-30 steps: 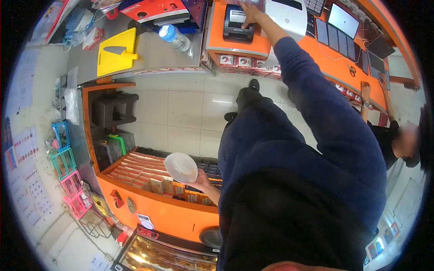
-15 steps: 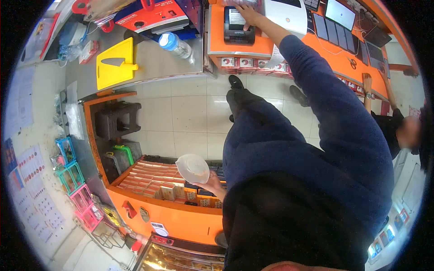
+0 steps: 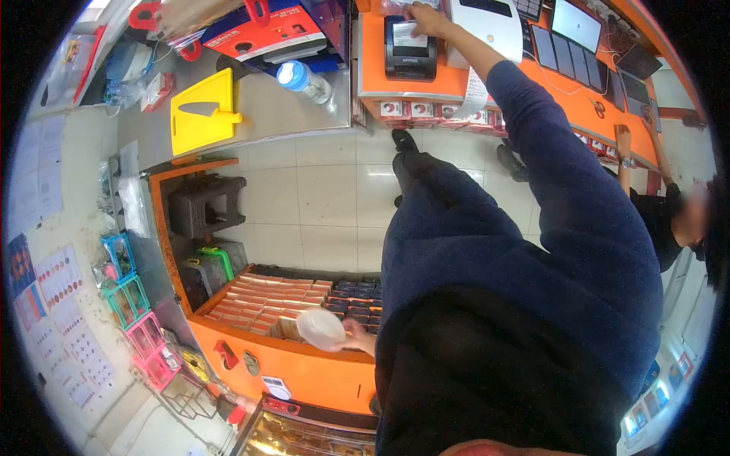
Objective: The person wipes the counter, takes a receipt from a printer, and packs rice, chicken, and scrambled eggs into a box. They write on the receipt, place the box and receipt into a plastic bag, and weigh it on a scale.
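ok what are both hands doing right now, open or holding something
Left hand: holding a pale bowl by its edge.
Right hand: fingers at the paper slip on the black printer; cannot tell whether they grip it.

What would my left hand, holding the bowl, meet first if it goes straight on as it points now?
Beyond the plastic bowl, the left hand points toward the rows of small boxes in the orange counter, likely the first thing met. Depth is unclear: it may pass above them.
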`<action>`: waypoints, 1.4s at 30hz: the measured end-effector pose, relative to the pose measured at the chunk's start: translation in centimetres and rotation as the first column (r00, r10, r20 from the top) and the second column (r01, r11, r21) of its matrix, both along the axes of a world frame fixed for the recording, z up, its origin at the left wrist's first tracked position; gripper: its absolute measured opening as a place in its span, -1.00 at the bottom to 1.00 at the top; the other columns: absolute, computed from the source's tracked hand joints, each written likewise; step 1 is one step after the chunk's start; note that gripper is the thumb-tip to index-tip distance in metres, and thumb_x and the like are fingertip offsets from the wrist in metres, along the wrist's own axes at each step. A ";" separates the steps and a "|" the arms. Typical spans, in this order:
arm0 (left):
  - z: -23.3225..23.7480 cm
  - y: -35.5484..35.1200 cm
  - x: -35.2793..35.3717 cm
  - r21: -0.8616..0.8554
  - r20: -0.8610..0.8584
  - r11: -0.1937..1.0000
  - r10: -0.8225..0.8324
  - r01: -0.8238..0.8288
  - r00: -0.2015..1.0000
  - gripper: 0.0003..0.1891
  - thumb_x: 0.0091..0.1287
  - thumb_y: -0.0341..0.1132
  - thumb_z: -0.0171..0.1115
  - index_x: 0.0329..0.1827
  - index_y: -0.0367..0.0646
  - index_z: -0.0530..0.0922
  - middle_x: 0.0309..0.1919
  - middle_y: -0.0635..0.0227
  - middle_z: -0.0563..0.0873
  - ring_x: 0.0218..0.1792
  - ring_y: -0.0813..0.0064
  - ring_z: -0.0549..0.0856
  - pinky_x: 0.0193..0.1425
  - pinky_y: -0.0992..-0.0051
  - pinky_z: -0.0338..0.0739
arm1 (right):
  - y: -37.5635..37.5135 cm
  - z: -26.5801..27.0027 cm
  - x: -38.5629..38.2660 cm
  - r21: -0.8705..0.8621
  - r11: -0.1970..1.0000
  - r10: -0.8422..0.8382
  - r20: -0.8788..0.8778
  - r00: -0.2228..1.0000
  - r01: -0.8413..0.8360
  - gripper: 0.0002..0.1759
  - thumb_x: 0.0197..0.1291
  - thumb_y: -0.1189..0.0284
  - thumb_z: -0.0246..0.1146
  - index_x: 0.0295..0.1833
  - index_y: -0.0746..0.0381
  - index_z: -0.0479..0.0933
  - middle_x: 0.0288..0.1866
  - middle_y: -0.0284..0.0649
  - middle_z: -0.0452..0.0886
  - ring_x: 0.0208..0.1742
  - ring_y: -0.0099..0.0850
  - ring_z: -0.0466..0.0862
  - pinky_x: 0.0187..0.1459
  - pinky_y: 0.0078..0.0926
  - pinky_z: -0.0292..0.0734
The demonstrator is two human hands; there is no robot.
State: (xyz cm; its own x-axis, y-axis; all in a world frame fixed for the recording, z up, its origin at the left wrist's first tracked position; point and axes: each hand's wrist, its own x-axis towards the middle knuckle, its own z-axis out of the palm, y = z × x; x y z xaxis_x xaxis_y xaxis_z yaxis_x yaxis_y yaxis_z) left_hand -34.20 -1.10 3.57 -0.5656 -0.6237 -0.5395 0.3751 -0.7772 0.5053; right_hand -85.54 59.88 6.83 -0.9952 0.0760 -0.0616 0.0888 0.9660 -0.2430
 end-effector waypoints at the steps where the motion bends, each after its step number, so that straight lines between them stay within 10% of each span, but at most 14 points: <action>1: 0.0 -0.3 0.8 -0.021 0.026 1.000 0.008 -0.007 1.000 -0.28 0.15 0.23 0.26 0.22 -0.10 0.41 0.06 0.27 0.60 -0.10 0.29 0.63 -0.17 0.33 0.60 | 0.7 -0.7 -0.9 -0.001 1.000 0.000 -0.002 1.000 0.000 -0.25 -0.29 0.32 0.53 0.14 0.21 0.45 0.16 0.00 0.50 0.08 0.04 0.55 0.06 -0.08 0.51; 3: -0.4 -1.2 2.3 -0.036 0.059 0.999 0.018 -0.016 0.998 -0.30 0.17 0.20 0.24 0.23 -0.10 0.41 0.07 0.26 0.59 -0.09 0.29 0.63 -0.16 0.32 0.60 | 1.5 -2.0 -1.9 -0.219 0.975 0.024 -0.062 0.998 -0.037 -0.32 -0.26 0.37 0.48 0.11 0.21 0.47 0.14 0.02 0.54 0.08 0.02 0.57 0.06 -0.12 0.51; 7: -1.9 -1.7 3.6 -0.045 0.125 0.999 -0.001 0.007 0.992 -0.34 0.20 0.15 0.22 0.23 -0.12 0.41 0.09 0.23 0.58 -0.06 0.27 0.63 -0.13 0.31 0.59 | 1.1 0.0 -1.3 -0.057 0.963 0.238 -0.276 0.931 -0.263 -0.32 -0.25 0.41 0.44 0.13 0.20 0.46 0.04 0.04 0.60 0.04 0.01 0.60 0.04 -0.15 0.52; 9: -2.6 -1.7 4.1 -0.048 0.148 0.999 -0.007 0.014 0.989 -0.36 0.22 0.12 0.21 0.23 -0.12 0.41 0.10 0.22 0.58 -0.05 0.27 0.63 -0.11 0.31 0.59 | 0.5 0.8 -1.4 -0.192 0.980 0.016 -0.206 0.978 -0.057 -0.37 -0.25 0.42 0.42 0.09 0.19 0.50 -0.09 0.03 0.65 0.00 -0.01 0.61 0.04 -0.16 0.51; 16: -4.0 -1.0 4.6 -0.057 0.206 0.998 0.001 0.011 0.979 -0.43 0.27 0.02 0.16 0.24 -0.15 0.41 0.13 0.17 0.56 -0.01 0.25 0.62 -0.06 0.29 0.59 | 1.5 -0.6 -2.5 -0.010 0.999 0.037 -0.395 0.918 -0.044 -0.60 -0.21 0.45 0.34 -0.11 0.22 0.61 -0.17 0.03 0.65 -0.09 0.00 0.62 -0.03 -0.12 0.51; 29: -4.5 1.7 1.7 -0.368 0.616 0.903 0.058 0.222 0.786 -0.55 0.37 -0.16 0.08 0.26 -0.19 0.41 0.19 0.08 0.53 0.07 0.21 0.61 0.03 0.27 0.58 | -2.1 4.5 1.2 -0.176 0.974 -0.202 -0.383 0.901 0.143 -0.69 -0.14 0.45 0.30 -0.17 0.22 0.61 -0.19 0.06 0.65 -0.06 0.02 0.61 -0.01 -0.10 0.51; 33: -6.3 9.5 -11.8 -0.600 0.509 0.461 -0.412 0.654 0.756 -0.65 0.40 -0.36 -0.02 0.22 -0.22 0.42 0.17 0.11 0.54 0.07 0.23 0.59 0.12 0.30 0.50 | -1.7 4.3 0.8 -0.161 0.986 -0.041 -0.521 0.852 -0.051 -0.72 0.03 0.48 0.21 -0.08 0.23 0.59 -0.09 0.04 0.63 0.01 -0.05 0.61 0.05 -0.12 0.48; 36: 0.4 20.6 -23.8 -0.730 0.683 -0.515 -0.525 0.449 0.508 -0.64 0.30 -0.35 0.17 0.15 -0.24 0.47 0.09 0.15 0.56 0.13 0.19 0.52 0.20 0.25 0.40 | -2.1 5.7 2.2 -0.053 0.997 0.026 -0.412 0.911 -0.053 -0.59 0.06 0.47 0.26 0.10 0.17 0.51 0.02 -0.12 0.55 0.21 -0.10 0.47 0.17 -0.02 0.29; 38: 3.5 26.9 -28.9 -0.705 0.672 -0.688 -0.568 0.172 0.475 -0.65 0.26 -0.31 0.20 0.10 -0.18 0.49 0.07 0.15 0.54 0.13 0.11 0.49 0.22 0.15 0.35 | -4.0 6.4 5.5 0.036 0.994 0.108 -0.499 0.860 -0.104 -0.64 0.11 0.42 0.25 0.06 0.15 0.54 -0.06 -0.21 0.57 0.15 -0.19 0.50 0.15 0.06 0.26; 42: 2.0 33.8 -35.2 -0.586 0.722 -0.797 -0.432 0.145 0.541 -0.66 0.23 -0.32 0.22 0.07 -0.14 0.51 0.09 0.14 0.50 0.12 0.07 0.47 0.18 0.12 0.37 | -4.8 6.8 8.9 0.092 0.961 0.273 -0.446 0.852 -0.260 -0.81 0.16 0.42 0.18 -0.09 0.12 0.56 -0.20 -0.24 0.55 0.02 -0.25 0.54 0.08 0.00 0.28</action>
State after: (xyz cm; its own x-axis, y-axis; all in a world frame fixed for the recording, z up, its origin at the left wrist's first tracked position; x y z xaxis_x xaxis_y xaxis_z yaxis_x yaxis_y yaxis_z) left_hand -69.41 32.67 5.58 -0.8432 0.5144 0.1563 0.5091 0.6703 0.5400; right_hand -76.59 55.10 13.65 -0.8960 -0.2010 0.3959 -0.2856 0.9437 -0.1672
